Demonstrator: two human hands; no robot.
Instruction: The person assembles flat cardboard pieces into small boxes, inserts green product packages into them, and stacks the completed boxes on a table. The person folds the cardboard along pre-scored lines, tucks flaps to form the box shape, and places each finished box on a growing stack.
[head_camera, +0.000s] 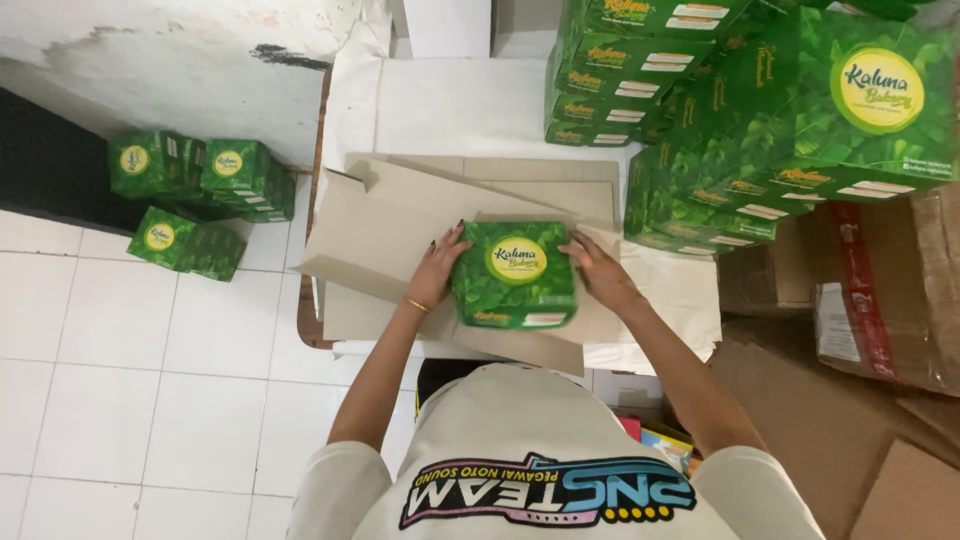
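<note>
**Two hands hold a green box on a desk**

A person seen from above stands at a desk (480, 105) covered in white paper. At the centre of the view sits a green box (516, 273) printed with leaves and a round yellow label on its lid. It rests on flattened sheets of brown cardboard (390, 225) spread over the desk.

The left hand (440, 265) lies at 9 o'clock from the box, pressed against its left side. The fingers are spread moderately, fingertips reaching the top edge, so the hand is open around the box wall rather than curled shut. A thin gold bracelet (416, 304) circles the wrist. The right hand (597, 268) lies at 3 o'clock from the box, fingers extended and touching the right side near the upper corner. Together the hands clasp the box between them.

Both forearms run from the shoulders at 6 o'clock up to the box, angled inward, with elbows slightly bent. The person wears a pale shirt.

At 1 to 2 o'clock, tall stacks of matching green boxes (760, 110) stand on the desk. At 9 to 10 o'clock, a few more green boxes (200, 190) sit on the white tiled floor (120, 400). At 3 to 4 o'clock are brown cartons (880, 290).
</note>
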